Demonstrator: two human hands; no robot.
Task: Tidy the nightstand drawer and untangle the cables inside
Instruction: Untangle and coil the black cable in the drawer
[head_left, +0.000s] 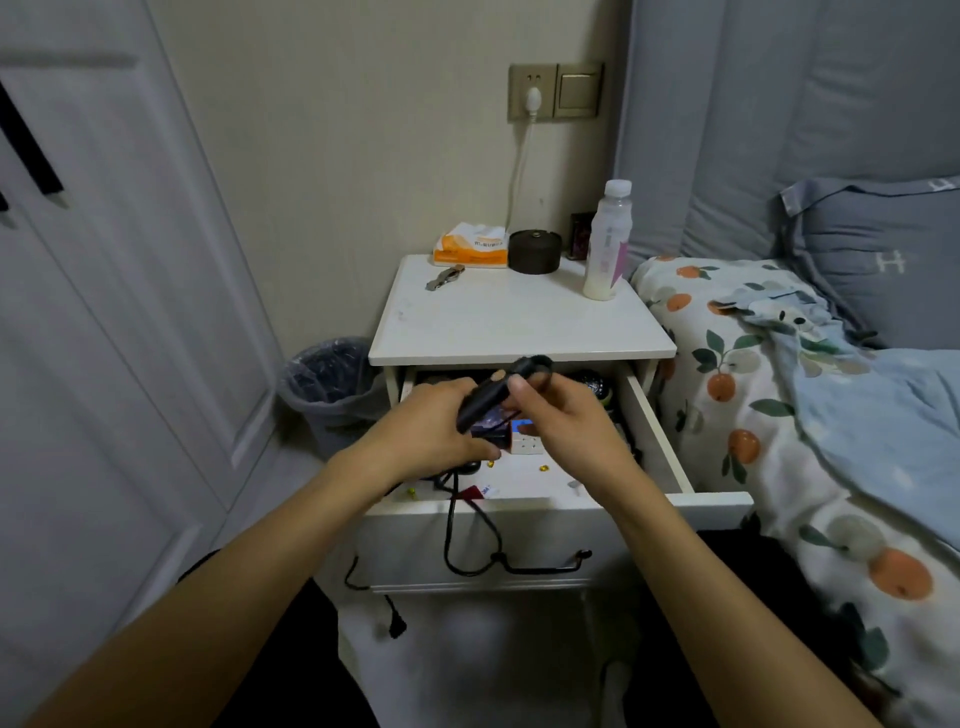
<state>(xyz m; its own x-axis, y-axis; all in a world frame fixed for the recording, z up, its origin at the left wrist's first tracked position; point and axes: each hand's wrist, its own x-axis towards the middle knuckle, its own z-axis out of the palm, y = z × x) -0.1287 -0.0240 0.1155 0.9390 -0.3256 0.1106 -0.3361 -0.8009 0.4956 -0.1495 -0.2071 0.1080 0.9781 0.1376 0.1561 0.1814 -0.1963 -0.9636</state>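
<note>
The white nightstand's drawer (670, 441) stands pulled out in the middle of the head view. Above it my left hand (431, 431) grips a folded bundle of black cable (483, 402). My right hand (566, 421) pinches the bundle's looped upper end near the nightstand's top edge. Another stretch of black cable (470, 545) hangs over the drawer front and ends in a plug (397, 629) near the floor. Inside the drawer lie a white power strip (524, 444), a dark round object (597, 387) and small loose items, partly hidden by my hands.
On the nightstand top (519, 322) stand a tissue pack (472, 244), a dark round tin (535, 252), a plastic bottle (608, 244) and a small metal tool (444, 277). A lined bin (332, 395) sits left; the bed (779, 415) lies right.
</note>
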